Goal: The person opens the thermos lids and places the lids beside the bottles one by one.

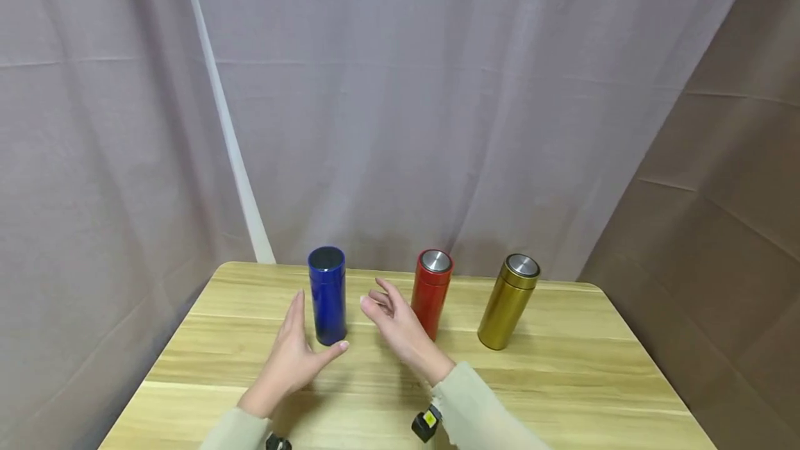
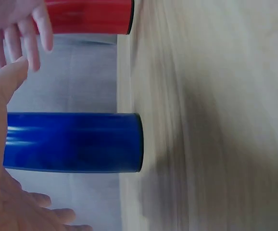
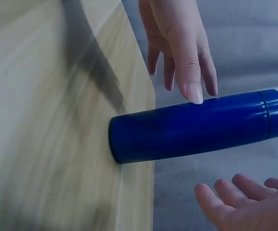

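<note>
A blue vacuum flask (image 1: 328, 297) with a dark top stands upright on the wooden table, between my two hands. To its near left, my left hand (image 1: 287, 363) is spread with thumb and fingers apart, gripping nothing. My right hand (image 1: 403, 328) hovers between the blue flask and a red vacuum flask (image 1: 432, 294), its fingers loosely bent around nothing. It partly covers the red flask in the head view. In the right wrist view a gap separates the right hand (image 3: 249, 204) from the blue flask (image 3: 192, 127).
A gold vacuum flask (image 1: 509, 303) with a silver lid stands at the right. The pale wooden table (image 1: 562, 380) has rounded far corners. Grey curtains (image 1: 387, 103) hang behind it, and a brownish cloth (image 1: 719, 228) hangs along the right side.
</note>
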{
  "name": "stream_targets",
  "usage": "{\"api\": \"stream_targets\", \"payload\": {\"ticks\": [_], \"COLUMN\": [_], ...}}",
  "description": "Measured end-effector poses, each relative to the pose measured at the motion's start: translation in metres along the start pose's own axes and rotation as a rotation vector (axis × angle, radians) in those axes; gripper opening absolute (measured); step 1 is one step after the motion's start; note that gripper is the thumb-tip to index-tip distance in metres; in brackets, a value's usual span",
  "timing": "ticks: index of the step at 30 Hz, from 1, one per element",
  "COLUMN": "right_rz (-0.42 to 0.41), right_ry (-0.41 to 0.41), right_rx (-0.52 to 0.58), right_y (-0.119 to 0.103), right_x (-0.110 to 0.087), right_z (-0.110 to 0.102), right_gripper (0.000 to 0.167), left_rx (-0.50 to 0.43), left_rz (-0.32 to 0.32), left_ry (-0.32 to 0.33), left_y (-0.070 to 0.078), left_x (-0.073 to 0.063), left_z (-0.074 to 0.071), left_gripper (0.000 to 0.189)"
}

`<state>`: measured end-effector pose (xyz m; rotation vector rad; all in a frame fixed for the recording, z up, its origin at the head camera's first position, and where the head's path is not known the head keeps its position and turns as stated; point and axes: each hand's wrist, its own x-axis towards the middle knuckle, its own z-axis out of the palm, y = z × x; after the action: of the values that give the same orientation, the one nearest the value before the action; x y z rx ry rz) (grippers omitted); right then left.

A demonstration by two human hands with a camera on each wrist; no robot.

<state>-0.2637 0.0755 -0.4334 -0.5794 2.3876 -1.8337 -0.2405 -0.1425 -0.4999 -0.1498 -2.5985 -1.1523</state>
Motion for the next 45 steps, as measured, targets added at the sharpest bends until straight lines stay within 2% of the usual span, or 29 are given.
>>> {"api": "stream_targets", "payload": {"ticks": [7, 17, 23, 29, 38, 45], "right_rz": [0.000, -0.056, -0.074, -0.069, -0.081, -0.070], "right_ry": [0.028, 0.016, 0.006, 0.017, 0.020, 0.023], "right_rx": [-0.025, -0.008, 0.015, -0.021, -0.030, -0.044], "right_y": [-0.006, -0.013, -0.016, -0.014, -0.013, -0.015], "right_x": [0.028, 0.044, 0.046, 0.046, 0.040, 0.033], "right_z": [0.012, 0.030, 0.034, 0.036, 0.036, 0.031], "right_gripper": [0.078, 0.076, 0.071, 0.067, 0.067, 0.068], "left_rx": [-0.066, -0.200, -0.233, -0.217, -0.191, -0.210], "left_rz": [0.002, 0.027, 0.060, 0.100, 0.060, 0.058], "left_ry": [0.002, 0.026, 0.054, 0.068, 0.036, 0.062], "left_y": [0.004, 0.003, 0.002, 0.001, 0.005, 0.006], "left_x": [0.012, 0.021, 0.024, 0.024, 0.022, 0.022], "left_z": [0.006, 0.010, 0.013, 0.016, 0.012, 0.018], "left_gripper": [0.125, 0.110, 0.104, 0.096, 0.090, 0.083]}}
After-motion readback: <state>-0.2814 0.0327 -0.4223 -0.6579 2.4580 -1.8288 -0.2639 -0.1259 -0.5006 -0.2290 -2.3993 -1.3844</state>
